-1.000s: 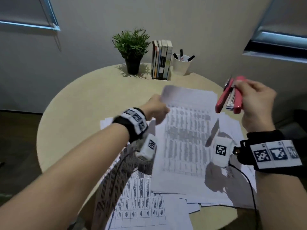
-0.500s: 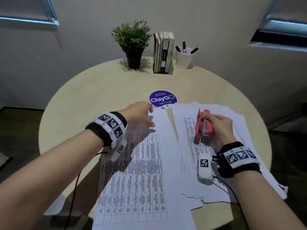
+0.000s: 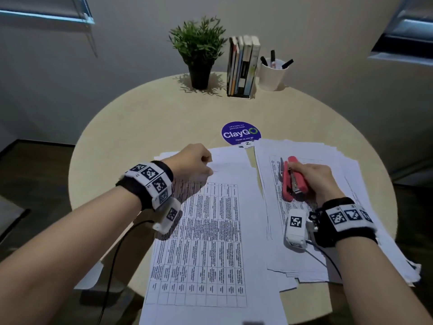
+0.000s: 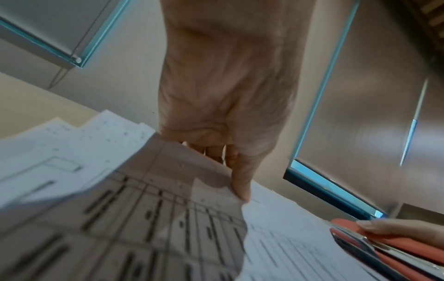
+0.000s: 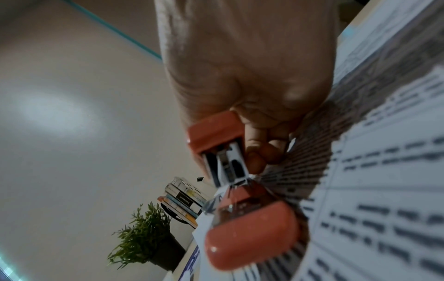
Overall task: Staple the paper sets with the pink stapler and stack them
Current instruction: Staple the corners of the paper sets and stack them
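Note:
A stapled paper set (image 3: 210, 231) printed with tables lies flat at the table's centre front. My left hand (image 3: 199, 163) sits at its far left corner with curled fingers. In the left wrist view the thumb (image 4: 240, 190) presses on top of that set (image 4: 156, 218) while the other fingers are behind its edge, pinching it. My right hand (image 3: 311, 179) grips the pink stapler (image 3: 294, 184), which rests on its side on the loose paper pile (image 3: 339, 242) to the right. The right wrist view shows the stapler (image 5: 247, 224) close up, with the fingers (image 5: 259, 152) wrapped round it.
On the round beige table (image 3: 140, 127), a potted plant (image 3: 199, 50), a row of upright books (image 3: 243, 66) and a white cup of pens (image 3: 271, 73) stand at the far edge. A blue round sticker (image 3: 241, 133) lies just beyond the papers. Cables hang from both wrists.
The paper set and the stapler, both raised a second ago, have come down onto the table. The left hand's fingers have since curled at the set's corner.

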Tool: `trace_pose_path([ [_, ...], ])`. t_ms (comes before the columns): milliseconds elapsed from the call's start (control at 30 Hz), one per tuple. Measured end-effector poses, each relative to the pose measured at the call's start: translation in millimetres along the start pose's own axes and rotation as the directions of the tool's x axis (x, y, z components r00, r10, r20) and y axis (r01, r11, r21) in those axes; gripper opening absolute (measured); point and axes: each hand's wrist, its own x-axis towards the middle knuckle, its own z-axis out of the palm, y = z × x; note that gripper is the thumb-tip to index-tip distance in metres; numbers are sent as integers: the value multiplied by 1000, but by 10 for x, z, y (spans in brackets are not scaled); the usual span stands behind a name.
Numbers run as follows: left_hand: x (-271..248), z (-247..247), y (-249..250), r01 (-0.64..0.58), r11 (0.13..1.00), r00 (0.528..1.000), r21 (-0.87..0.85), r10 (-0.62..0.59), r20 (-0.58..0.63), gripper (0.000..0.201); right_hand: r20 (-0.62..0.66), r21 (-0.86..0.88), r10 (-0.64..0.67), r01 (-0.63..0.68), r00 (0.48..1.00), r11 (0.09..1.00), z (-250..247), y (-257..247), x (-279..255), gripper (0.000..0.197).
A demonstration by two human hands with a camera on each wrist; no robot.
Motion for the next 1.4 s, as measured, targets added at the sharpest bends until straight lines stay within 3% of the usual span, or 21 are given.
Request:
trace_pose_path([
  [100, 51, -61, 46, 13, 998, 992, 62, -6, -124, 29, 16, 1, 6, -6, 1000, 1000, 8, -9, -33, 16],
  [167, 59, -94, 61, 33, 986, 990, 165, -11, -137, 7, 30, -33, 3, -2, 1000, 999, 12, -29, -46, 15],
  [200, 59, -81, 50, 35, 974, 992, 225, -7, -128, 16, 39, -54, 3, -1, 999, 999, 15, -47, -54, 12],
  [300, -28, 5, 9, 26, 895, 999, 446, -10, -37, 86, 72, -189, -29, 42, 997, 981, 56, -135, -75, 8],
  [333, -80, 18, 4, 15, 885, 1000, 466, -15, -3, 95, 81, -232, -65, 83, 995, 969, 97, -179, -92, 11],
  [467, -212, 28, -97, -13, 936, 986, 352, -46, 158, 77, 197, -282, -229, 279, 953, 918, 522, -374, -168, 22],
  [567, -251, 54, -133, -27, 939, 981, 342, -41, 190, 87, 358, -480, -301, 451, 884, 753, 917, -459, -279, 40],
  [700, -280, 75, -152, -69, 922, 980, 381, -9, 199, 99, 422, -705, -322, 530, 847, 471, 1294, -473, -418, 34],
  [767, -294, 69, -155, -90, 911, 980, 402, 9, 199, 100, 411, -769, -333, 519, 849, 373, 1402, -454, -434, 31],
  [933, -281, 58, -153, -96, 901, 981, 424, 13, 194, 100, 363, -841, -377, 474, 852, 262, 1540, -407, -427, 27],
  [1067, -274, 61, -152, -111, 887, 979, 449, 20, 202, 100, 372, -840, -383, 482, 845, 249, 1624, -401, -463, 29],
  [1267, -274, 20, -91, -112, 866, 976, 487, 4, 218, 99, 522, -813, -468, 582, 713, -20, 1562, -469, -420, 29],
  [1333, -284, 14, -78, -108, 863, 975, 493, -5, 221, 99, 520, -816, -462, 577, 718, -20, 1564, -484, -396, 24],
  [1400, -291, 14, -69, -105, 863, 975, 495, -9, 221, 100, 449, -818, -430, 554, 783, 155, 1594, -460, -372, 19],
])
